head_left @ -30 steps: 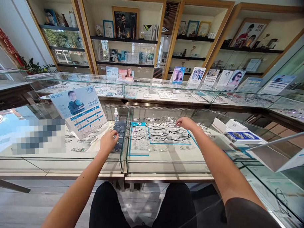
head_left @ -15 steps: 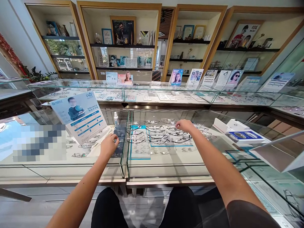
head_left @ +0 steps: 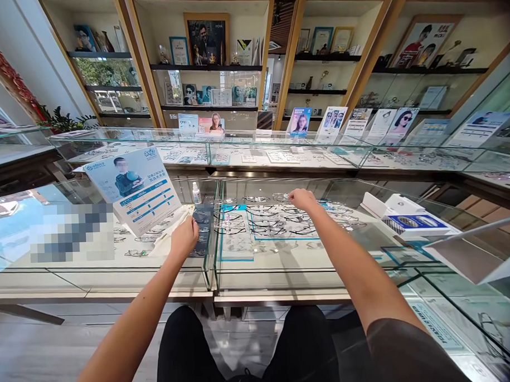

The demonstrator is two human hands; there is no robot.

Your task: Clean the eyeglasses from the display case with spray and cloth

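My left hand [head_left: 183, 238] is closed at the edge of a pale cloth [head_left: 163, 242], which hangs out to its left above the glass case. My right hand [head_left: 304, 200] reaches to the back row of eyeglasses, fingers pinched at the end of a thin-framed pair of glasses [head_left: 281, 197]; its fingertips are partly hidden. Several dark-framed eyeglasses [head_left: 287, 230] lie in rows in front of that hand. A small white spray bottle [head_left: 196, 193] stands behind my left hand, next to a dark tray [head_left: 203, 237] of glasses.
A leaning price sign [head_left: 133, 189] stands left of my left hand. The glass display case [head_left: 283, 273] has hard edges. An open white box [head_left: 410, 219] and a white stand [head_left: 478, 255] are at right. More cases and shelves line the back.
My right hand has moved slightly left and farther back, toward the back row of glasses. The fingers of my left hand have closed more by the cloth. The view has shifted slightly.
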